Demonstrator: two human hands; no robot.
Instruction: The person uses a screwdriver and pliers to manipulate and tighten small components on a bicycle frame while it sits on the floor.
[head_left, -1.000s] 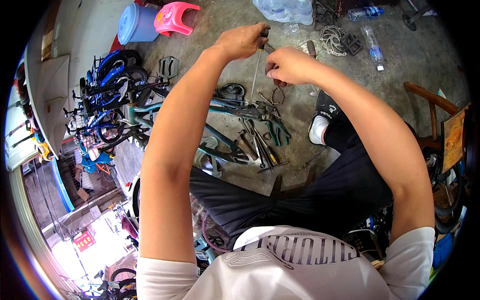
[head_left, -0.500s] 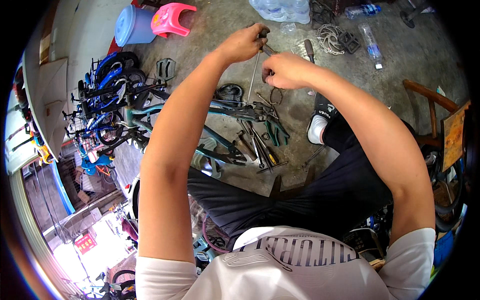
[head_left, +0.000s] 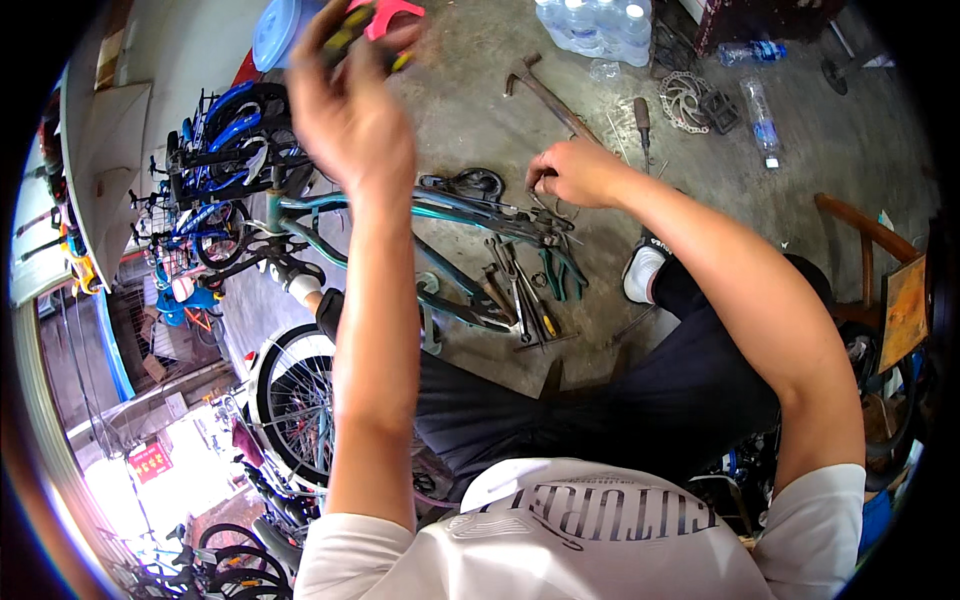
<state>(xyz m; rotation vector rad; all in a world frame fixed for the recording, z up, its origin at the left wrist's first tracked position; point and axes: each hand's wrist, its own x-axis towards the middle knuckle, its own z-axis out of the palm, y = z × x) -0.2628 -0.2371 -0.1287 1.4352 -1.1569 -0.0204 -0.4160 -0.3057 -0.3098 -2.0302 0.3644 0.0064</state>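
Head view is showing a person sitting over a concrete floor (head_left: 820, 130) strewn with bicycle parts. Their left hand (head_left: 350, 105) is hovering high above the floor, near the upper left of the view, and is gripping a screwdriver with a yellow and black handle (head_left: 345, 30); the fingers are wrapping closed around it. Their right hand (head_left: 575, 172) is reaching down to the teal bicycle frame (head_left: 440, 210), which is lying across the middle of the floor, and its fingers are pinching together on a small metal part at the frame; what that part is I cannot tell. Just below the right hand, a cluster of wrenches and green-handled pliers (head_left: 555, 275) is lying on the floor beside the frame. A hammer (head_left: 545, 92) is lying beyond the right hand, with a brake disc (head_left: 685, 98) and a pack of water bottles (head_left: 595, 20) further toward the far edge of the floor. A pink stool (head_left: 400, 12) and a blue bucket lid (head_left: 280, 35) are sitting at the far left corner, partly behind the raised hand. A bicycle wheel (head_left: 290, 400) is standing near the person's left knee, and a wooden chair (head_left: 875, 270) is standing at the right edge.
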